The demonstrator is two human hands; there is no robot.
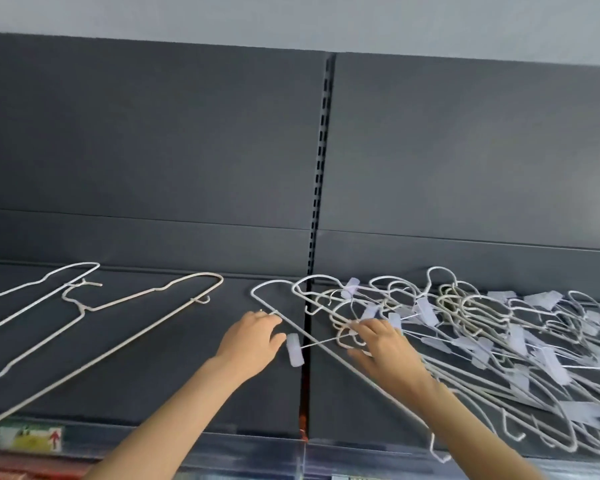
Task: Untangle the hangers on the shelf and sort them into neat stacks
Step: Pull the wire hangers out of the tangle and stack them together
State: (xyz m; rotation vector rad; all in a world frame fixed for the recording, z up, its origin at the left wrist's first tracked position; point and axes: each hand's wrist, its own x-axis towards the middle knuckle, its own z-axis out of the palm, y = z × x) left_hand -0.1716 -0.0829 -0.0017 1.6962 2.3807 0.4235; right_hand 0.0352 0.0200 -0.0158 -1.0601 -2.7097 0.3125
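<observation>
A tangled heap of white wire hangers [482, 327] with pale clips covers the right half of the dark shelf [153, 358]. Two white wire hangers [94, 306] lie spread flat on the left half. My left hand [253, 339] grips the upper wire of one long hanger [326, 348] that reaches out of the heap; a pale clip [294, 349] on a thin rod sits just beside its thumb. My right hand [381, 344] rests on the heap's left edge, fingers curled around wires there.
The shelf's dark back panel [153, 150] rises behind, with a slotted upright [321, 168] at the middle. A clear price rail [222, 452] runs along the front edge, holding a yellow label [32, 438] at the left.
</observation>
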